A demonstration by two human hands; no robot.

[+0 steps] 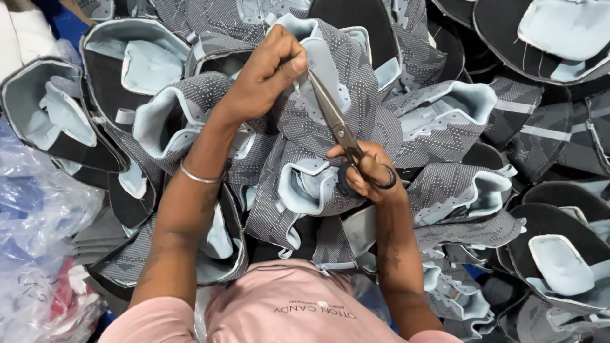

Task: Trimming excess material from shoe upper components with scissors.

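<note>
Watching the head cam feed here, and honestly a lot of it is buried. Far left there's crinkled clear plastic bagging (35,216) with something red and blue inside it, too scrunched for me to say what. Whatever surface holds all this is completely hidden under a heap of grey patterned shoe uppers (445,190) with pale blue lining; no tabletop or floor shows except a sliver of blue at the top left corner. The heap runs off every edge of the frame.

The left hand (267,70), with a thin metal bangle (200,176) at the wrist, is clenched around the top edge of one shoe upper (337,76), pinching the fabric between thumb and fingers up near the top middle. Can't see the fingertips on the far side.

The scissors (333,117) run diagonally from that pinch down to the right hand (365,171), which has fingers through the dark loops, gripping them. The blades look nearly closed with the tip right at the pinched edge; whether there's thread or fabric between them, I can't tell.

Bottom centre, a pink shirt (286,311) cuts off the lower pile. Far right, darker uppers (559,222) with blue tongues, partly out of frame.
</note>
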